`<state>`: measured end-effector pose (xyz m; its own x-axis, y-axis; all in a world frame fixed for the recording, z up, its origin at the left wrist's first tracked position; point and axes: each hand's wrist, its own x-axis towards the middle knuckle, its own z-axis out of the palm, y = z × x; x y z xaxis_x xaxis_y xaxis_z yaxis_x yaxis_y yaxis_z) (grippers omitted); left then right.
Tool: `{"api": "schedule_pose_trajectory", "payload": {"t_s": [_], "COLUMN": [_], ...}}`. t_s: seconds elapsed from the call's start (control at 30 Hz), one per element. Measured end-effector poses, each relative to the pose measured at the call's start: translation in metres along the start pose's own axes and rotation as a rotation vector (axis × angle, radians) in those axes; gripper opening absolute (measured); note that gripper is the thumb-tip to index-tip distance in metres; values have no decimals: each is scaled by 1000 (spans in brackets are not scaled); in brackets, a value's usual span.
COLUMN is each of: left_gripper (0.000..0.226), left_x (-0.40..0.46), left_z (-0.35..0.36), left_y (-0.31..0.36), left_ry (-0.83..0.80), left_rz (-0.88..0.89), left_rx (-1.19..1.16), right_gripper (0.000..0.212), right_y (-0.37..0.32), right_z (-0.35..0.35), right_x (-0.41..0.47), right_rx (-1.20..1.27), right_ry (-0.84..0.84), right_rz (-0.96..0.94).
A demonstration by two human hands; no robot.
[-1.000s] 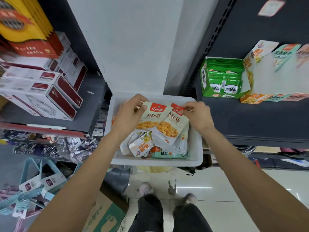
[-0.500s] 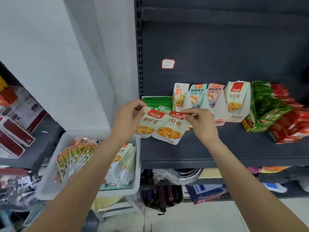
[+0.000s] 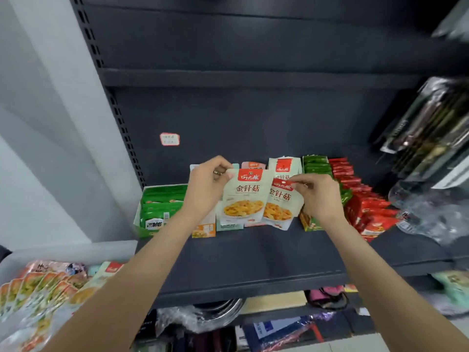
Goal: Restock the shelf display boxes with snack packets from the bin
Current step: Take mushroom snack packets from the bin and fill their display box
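Note:
My left hand [image 3: 203, 191] pinches the top corner of a white snack packet [image 3: 245, 199] with a red label and yellow food picture. My right hand [image 3: 318, 196] pinches the top of a second, matching packet [image 3: 278, 207] that overlaps behind the first. Both packets hang above the dark shelf [image 3: 253, 260], just in front of a row of display boxes: a green box [image 3: 157, 209] at left, an orange-and-teal box [image 3: 204, 229] partly hidden by my hands, and a white box of matching packets [image 3: 284, 165] behind. The white bin [image 3: 71, 250] with several packets sits at lower left.
Green packets [image 3: 316, 165] and red packets [image 3: 365, 207] fill the shelf to the right. Clear plastic wrap [image 3: 431, 214] lies at the far right. A price tag [image 3: 169, 139] sticks on the shelf back. Lower shelves hold mixed goods.
Both hands have lifted the two packets out of the bin and carried them right and up to the shelf, in front of the display boxes. The view has swung toward the shelf.

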<state>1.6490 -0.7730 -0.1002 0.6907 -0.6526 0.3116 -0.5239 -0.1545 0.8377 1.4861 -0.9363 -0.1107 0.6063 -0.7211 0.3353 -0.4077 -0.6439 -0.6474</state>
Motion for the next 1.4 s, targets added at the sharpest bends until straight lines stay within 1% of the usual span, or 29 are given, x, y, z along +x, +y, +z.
{"api": "schedule_pose_trajectory", "payload": {"t_s": [0.23,0.43,0.5,0.57,0.73,0.83,0.9,1.03,1.2,1.27,1.4], "left_gripper": [18,17,10,8,19,19,19,16,15,11,1], "left_x": [62,91,97,102,108,105,102,100,107,111,114], "left_z": [40,67,77,87,101,108,114,130,153,163,179], "left_y": [0,-1,-2,-3,-9,-13,-15,-10,-9,-9,-17], "left_ry": [-40,-11,-11,-22,-11,-15,-7,6,-17,-46,-113], "left_rz": [-37,-81,-102,-127,-192,-220,-230,-231,-211,-217,-173], "left_rx": [-67,-84,-69,-52,-66,-70,-91,-162,-166,-134,31], "right_gripper": [19,19,19,19,20,20,21,27,35,39,50], "right_y": [34,60,70,82,113,124,127,134,154,160,159], "right_z": [-11,-8,-5,1,23,38,43,31,4,0,-1], "right_x": [60,98,109,120,140,143,144,151,150,149,145], "right_rx": [-24,4,10,-26,-108,-175,-184,-82,-34,-11,93], "right_ry": [73,69,28,-56,-253,-382,-435,-455,-340,-359,-447], "right_rz": [-4,17,1,-16,-41,-48,-64,-65,-71,-55,-39]}}
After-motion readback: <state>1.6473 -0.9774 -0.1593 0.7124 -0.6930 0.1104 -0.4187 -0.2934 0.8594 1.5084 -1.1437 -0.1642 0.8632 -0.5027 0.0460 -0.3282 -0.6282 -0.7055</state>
